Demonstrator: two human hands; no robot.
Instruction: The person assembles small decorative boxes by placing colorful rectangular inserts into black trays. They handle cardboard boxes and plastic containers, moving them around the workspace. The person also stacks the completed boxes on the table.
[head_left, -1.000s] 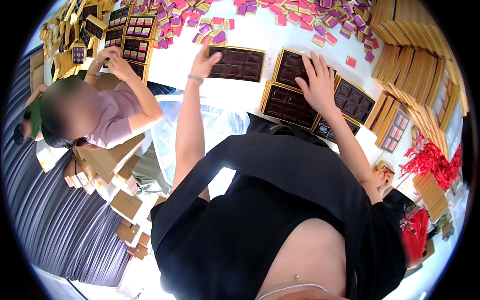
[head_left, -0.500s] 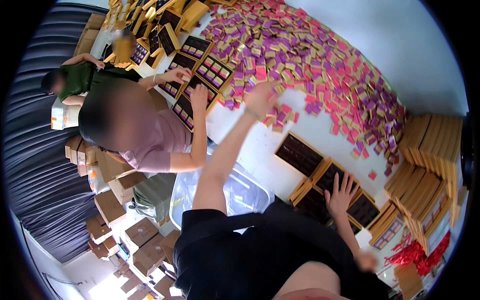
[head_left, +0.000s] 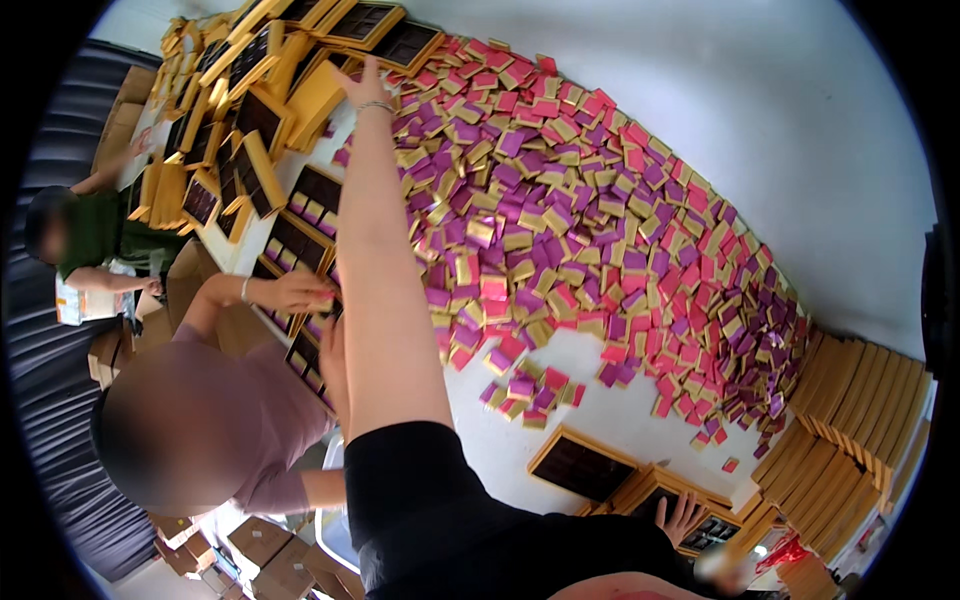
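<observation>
My left hand (head_left: 368, 88) reaches far out to the upper left, arm stretched over the table. Its fingers are apart at the near edge of an open gold box (head_left: 408, 46) with a dark tray; whether they touch it I cannot tell. Beside this hand spreads a large heap of small foil-wrapped pieces (head_left: 560, 220) in pink, purple and gold. My right hand (head_left: 682, 518) rests at the lower right with spread fingers, over a gold-rimmed box with a dark tray (head_left: 655, 500). Next to that lies another dark-trayed box (head_left: 583, 464), with no pieces showing in it.
On the left a co-worker in a mauve shirt (head_left: 275, 420) handles pieces over partly filled trays (head_left: 298, 240). Another person in green (head_left: 100, 240) works farther off. Gold boxes (head_left: 265, 120) pile up at the upper left. Stacked gold boxes (head_left: 860, 400) stand at the right.
My left hand has moved from beside the foil pieces to the gold boxes at the far upper left. The view has shifted with it. My right hand stays over the dark-trayed boxes.
</observation>
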